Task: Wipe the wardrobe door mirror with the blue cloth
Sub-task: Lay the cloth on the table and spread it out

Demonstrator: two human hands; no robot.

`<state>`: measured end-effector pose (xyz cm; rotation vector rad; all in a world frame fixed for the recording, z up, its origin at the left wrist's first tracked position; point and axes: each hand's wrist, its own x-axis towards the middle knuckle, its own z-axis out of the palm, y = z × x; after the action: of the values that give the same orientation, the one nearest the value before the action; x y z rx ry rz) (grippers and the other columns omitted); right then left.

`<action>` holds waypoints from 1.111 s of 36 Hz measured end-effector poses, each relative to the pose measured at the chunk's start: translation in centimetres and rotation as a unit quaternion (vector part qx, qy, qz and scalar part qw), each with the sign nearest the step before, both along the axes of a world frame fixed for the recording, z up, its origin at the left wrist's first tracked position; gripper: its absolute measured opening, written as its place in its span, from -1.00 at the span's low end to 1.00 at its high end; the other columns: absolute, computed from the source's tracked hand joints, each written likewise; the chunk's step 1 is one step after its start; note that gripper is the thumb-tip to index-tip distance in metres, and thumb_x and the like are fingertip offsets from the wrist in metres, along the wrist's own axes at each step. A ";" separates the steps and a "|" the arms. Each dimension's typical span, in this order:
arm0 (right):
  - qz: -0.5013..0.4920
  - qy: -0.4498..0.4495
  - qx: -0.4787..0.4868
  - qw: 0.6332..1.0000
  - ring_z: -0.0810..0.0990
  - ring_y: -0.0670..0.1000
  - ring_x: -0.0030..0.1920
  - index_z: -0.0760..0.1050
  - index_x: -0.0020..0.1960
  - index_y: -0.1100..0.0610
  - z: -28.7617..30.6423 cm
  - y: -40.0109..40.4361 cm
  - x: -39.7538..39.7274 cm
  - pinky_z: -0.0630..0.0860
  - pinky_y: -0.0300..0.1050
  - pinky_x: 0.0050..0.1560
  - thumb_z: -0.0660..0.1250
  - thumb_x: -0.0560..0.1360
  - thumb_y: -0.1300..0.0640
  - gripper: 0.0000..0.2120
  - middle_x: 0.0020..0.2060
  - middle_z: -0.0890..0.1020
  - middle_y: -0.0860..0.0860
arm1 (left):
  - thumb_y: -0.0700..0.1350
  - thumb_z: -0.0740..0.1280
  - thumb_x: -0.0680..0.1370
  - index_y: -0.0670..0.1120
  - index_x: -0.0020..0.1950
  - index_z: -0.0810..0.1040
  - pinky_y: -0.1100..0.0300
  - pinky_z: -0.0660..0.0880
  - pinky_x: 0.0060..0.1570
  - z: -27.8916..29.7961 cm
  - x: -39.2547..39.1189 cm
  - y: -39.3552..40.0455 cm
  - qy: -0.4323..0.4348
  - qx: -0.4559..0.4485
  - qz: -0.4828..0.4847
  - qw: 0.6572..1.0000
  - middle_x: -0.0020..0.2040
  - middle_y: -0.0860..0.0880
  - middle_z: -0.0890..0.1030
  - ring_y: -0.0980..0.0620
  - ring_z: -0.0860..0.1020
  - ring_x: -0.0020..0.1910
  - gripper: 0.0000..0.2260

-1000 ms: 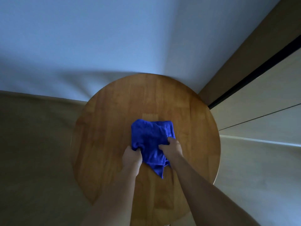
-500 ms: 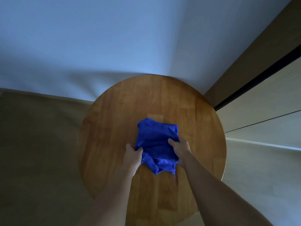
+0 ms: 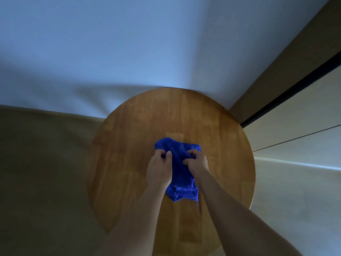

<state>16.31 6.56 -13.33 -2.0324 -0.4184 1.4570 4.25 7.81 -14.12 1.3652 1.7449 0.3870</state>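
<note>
Fuzzy blue cloth [image 3: 181, 174] is bunched up between both hands, gripped by curled left hand [image 3: 160, 169] and right hand [image 3: 197, 162] over round wooden tabletop [image 3: 129, 163].

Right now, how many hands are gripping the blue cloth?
2. The left hand grips the blue cloth at its left side, the right hand at its right, above the round wooden table.

Deep blue cloth [image 3: 181, 179], honey-brown wooden table [image 3: 129, 145].

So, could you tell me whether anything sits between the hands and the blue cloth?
Nothing does: the left hand and right hand both already grip the blue cloth over the round wooden table.
</note>
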 end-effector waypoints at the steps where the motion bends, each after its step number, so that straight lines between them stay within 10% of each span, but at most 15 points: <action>1: 0.026 0.009 0.011 1.000 0.56 -0.04 -0.16 0.55 -0.05 0.05 0.3 0.0 -0.4 0.55 -0.19 -0.21 0.26 0.46 0.34 -0.77 -0.13 0.62 0.00 | 0.19 0.11 0.57 -0.03 0.07 0.47 0.28 0.37 -0.27 0.1 -0.1 0.2 -0.025 -0.027 0.004 0.999 -0.15 0.06 0.56 0.15 0.52 -0.18 -0.67; 4: 0.084 0.107 -0.020 0.991 0.58 -0.06 -0.20 0.60 -0.14 0.11 1.2 0.1 -1.3 0.50 -0.26 -0.24 0.21 0.40 0.30 -0.78 -0.21 0.65 -0.02 | 0.30 0.25 0.46 -0.05 0.09 0.45 0.21 0.48 -0.17 0.4 0.0 1.2 -0.119 -0.128 0.057 0.983 -0.07 0.04 0.57 0.10 0.55 -0.10 -0.55; 7: 0.057 0.128 -0.043 0.989 0.57 -0.02 -0.28 0.62 -0.20 0.25 1.6 0.6 -1.4 0.53 -0.21 -0.22 0.25 0.37 0.29 -0.84 -0.26 0.67 0.11 | -0.01 0.33 0.49 -0.11 0.05 0.48 0.13 0.54 -0.13 0.3 -0.2 2.0 -0.132 -0.161 0.108 0.972 -0.06 -0.06 0.60 0.02 0.58 -0.14 -0.77; 13: 0.059 -0.225 -0.042 0.972 0.53 0.04 -0.08 0.46 0.13 0.12 -0.1 -0.1 1.3 0.48 -0.05 -0.15 0.13 0.49 0.25 -0.74 -0.02 0.52 0.00 | -0.36 0.05 0.48 -0.15 -0.17 0.52 0.21 0.33 -0.37 -0.4 -1.6 2.6 -0.145 -0.154 0.204 0.956 -0.27 -0.07 0.48 0.02 0.39 -0.34 -0.73; 17: 0.013 -0.102 -0.058 0.993 0.48 0.08 0.13 0.13 0.48 0.15 -1.1 -0.2 1.8 0.50 0.04 0.09 0.16 0.56 0.15 -0.49 0.31 0.35 0.04 | -0.31 0.02 0.51 -0.09 -0.30 0.43 0.19 0.35 -0.38 -0.6 -2.4 2.6 -0.137 -0.150 0.224 0.953 -0.33 -0.03 0.45 0.02 0.39 -0.38 -0.71; 24: 0.041 -0.057 -0.119 0.990 0.58 0.14 0.06 0.50 0.10 0.10 -1.8 -0.7 0.5 0.46 0.17 0.19 0.42 0.39 0.01 -0.67 0.01 0.61 0.05 | 0.16 0.33 0.45 -0.06 -0.22 0.43 0.13 0.43 -0.34 -0.5 -3.7 2.7 -0.100 -0.106 0.159 0.977 -0.34 0.05 0.50 0.05 0.47 -0.37 -0.70; 30: -0.036 -0.118 -0.070 0.990 0.47 -0.01 -0.38 0.48 -0.19 0.13 -1.3 -1.5 1.3 0.46 -0.11 -0.32 0.27 0.45 0.11 -0.90 -0.36 0.52 0.00 | -0.23 0.39 0.41 -0.03 0.27 0.29 0.13 0.52 -0.27 -0.5 -6.2 3.5 -0.025 -0.088 0.158 0.983 0.07 -0.02 0.49 -0.03 0.56 -0.09 -0.50; 35: 0.009 -0.111 -0.154 0.982 0.56 0.12 0.06 0.43 0.16 0.12 -1.5 -2.9 1.2 0.41 0.17 0.24 0.24 0.49 -0.14 -0.60 -0.01 0.58 0.04 | -0.06 0.44 0.44 -0.17 0.35 0.26 -0.13 0.50 0.11 -0.2 -7.4 2.7 0.158 -0.067 0.232 0.958 0.30 -0.21 0.40 -0.22 0.46 0.21 -0.42; 40: 0.039 -0.116 -0.215 0.969 0.55 0.14 0.07 0.42 0.21 0.18 -1.6 -4.5 0.5 0.34 0.19 0.30 0.26 0.42 0.05 -0.60 -0.04 0.58 0.06 | 0.15 0.40 0.43 -0.20 0.15 0.44 -0.02 0.59 -0.06 -0.4 -6.6 -0.3 -0.050 -0.213 0.217 0.951 -0.04 -0.10 0.61 -0.10 0.60 -0.10 -0.51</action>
<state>16.77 2.10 -14.96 -2.5737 -0.2954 1.4572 -2.34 7.46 -14.49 0.6437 1.9030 0.2866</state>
